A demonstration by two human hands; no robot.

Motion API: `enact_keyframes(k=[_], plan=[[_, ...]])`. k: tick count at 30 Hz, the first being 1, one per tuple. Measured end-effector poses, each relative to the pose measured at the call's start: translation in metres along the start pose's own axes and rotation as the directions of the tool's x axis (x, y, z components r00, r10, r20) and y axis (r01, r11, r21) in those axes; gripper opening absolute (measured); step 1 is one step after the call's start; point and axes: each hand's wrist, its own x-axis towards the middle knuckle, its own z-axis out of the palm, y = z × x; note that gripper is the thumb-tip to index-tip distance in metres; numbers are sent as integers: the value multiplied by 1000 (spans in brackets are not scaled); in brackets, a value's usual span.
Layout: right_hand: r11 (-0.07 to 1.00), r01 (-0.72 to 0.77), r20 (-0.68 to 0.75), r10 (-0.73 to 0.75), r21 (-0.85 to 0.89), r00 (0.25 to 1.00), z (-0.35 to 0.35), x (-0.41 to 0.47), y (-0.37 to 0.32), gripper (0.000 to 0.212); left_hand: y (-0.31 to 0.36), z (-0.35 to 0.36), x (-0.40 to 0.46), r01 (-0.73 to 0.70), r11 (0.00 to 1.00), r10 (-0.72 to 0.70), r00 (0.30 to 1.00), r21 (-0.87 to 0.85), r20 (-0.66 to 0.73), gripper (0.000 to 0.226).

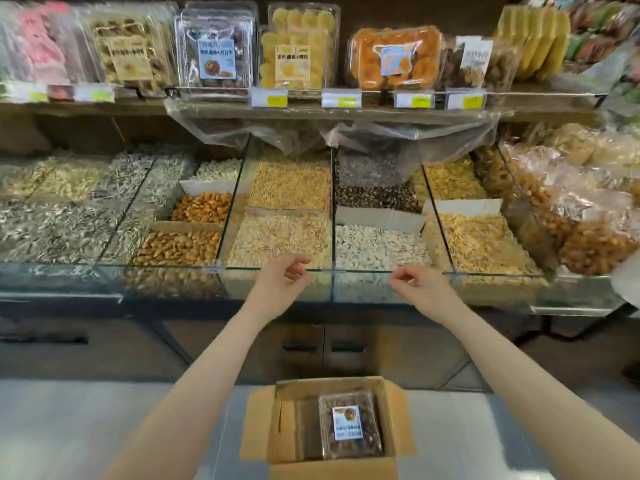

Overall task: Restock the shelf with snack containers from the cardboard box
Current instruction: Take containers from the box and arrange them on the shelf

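Note:
An open cardboard box (263,431) stands on the floor at the bottom centre. Inside it lies a clear snack container (349,426) with a blue label and dark contents. On the upper shelf (381,114), matching blue-labelled containers (216,51) stand upright left of centre. My left hand (282,284) and my right hand (424,289) hover in front of the glass bins, above the box, both with loosely curled fingers and holding nothing.
Glass-fronted bulk bins (277,271) of nuts and seeds fill the counter between me and the shelf. Yellow (298,50) and orange (394,58) snack packs stand on the shelf to the right. Bagged snacks (571,202) pile up at far right. Dark cabinet doors (322,344) sit behind the box.

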Motion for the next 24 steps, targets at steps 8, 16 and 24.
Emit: enact_keyframes(k=[8, 16, 24], plan=[[973, -231, 132, 226, 23, 965, 95, -94, 78, 4, -84, 68, -130, 236, 970, -219, 952, -55, 216, 25], [859, -495, 149, 477, 130, 866, 164, -122, 123, 13, -156, 96, -135, 364, 931, -334, 873, -19, 356, 23], [724, -667, 109, 659, 176, 744, 265, -68, 206, 28, -274, 180, -72, 423, 906, -384, 789, 31, 480, 27]])
